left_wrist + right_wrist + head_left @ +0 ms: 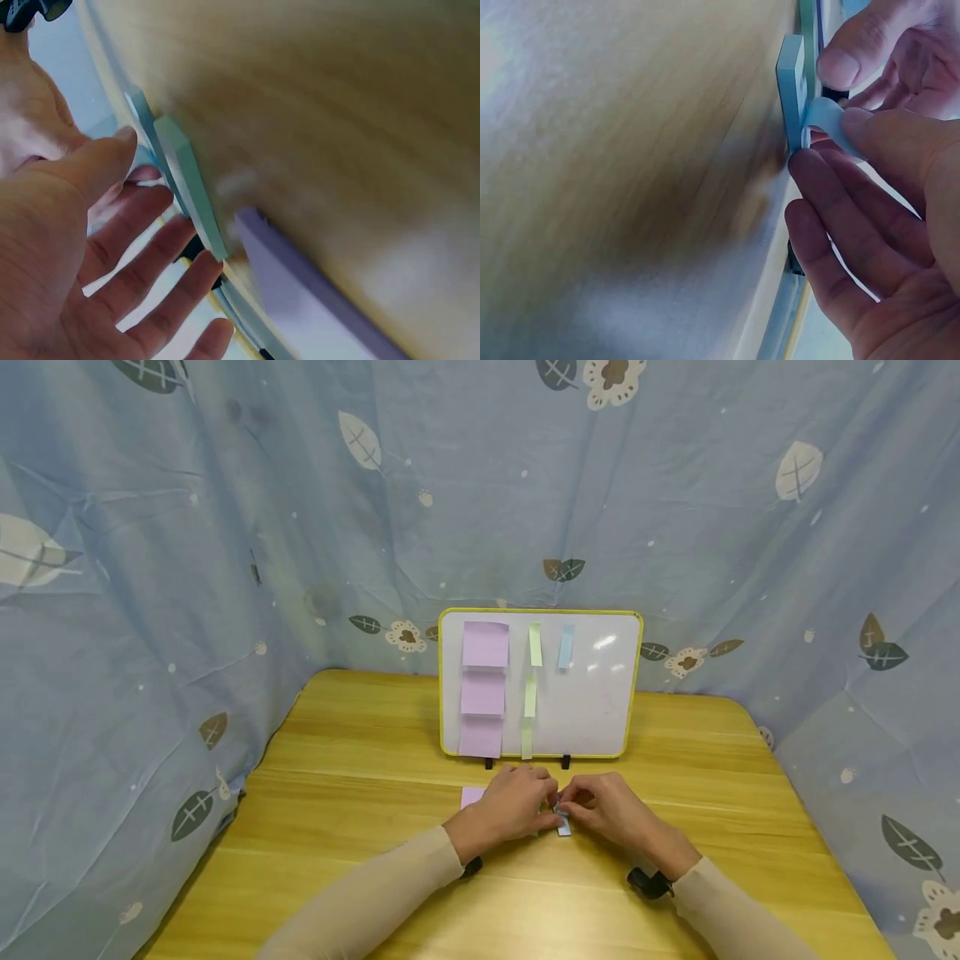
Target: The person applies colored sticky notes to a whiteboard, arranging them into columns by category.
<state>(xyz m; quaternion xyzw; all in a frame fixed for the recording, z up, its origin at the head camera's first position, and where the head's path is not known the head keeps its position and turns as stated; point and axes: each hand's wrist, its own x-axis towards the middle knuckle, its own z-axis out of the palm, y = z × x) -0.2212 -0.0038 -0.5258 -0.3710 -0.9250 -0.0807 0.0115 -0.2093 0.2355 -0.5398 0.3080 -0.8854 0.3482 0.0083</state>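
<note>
My right hand (611, 810) pinches a light blue sticky note (829, 116) between thumb and finger; the note curls up from a narrow blue sticky note pad (789, 90) on the table. My left hand (513, 806) is at the pad's left side, its thumb close over the pad and its fingers loosely extended. Whether that thumb touches the pad I cannot tell. Beside the blue pad lies a narrow green sticky note pad (187, 176), mostly hidden by the left hand in the head view. A purple sticky note pad (471, 796) sits farther left, partly covered.
A yellow-framed whiteboard (592, 710) stands behind my hands on black feet. On it are a column of purple notes (485, 645), a column of narrow green notes (535, 645) and one blue note (566, 647). Patterned curtains (480, 485) surround the wooden table (360, 735).
</note>
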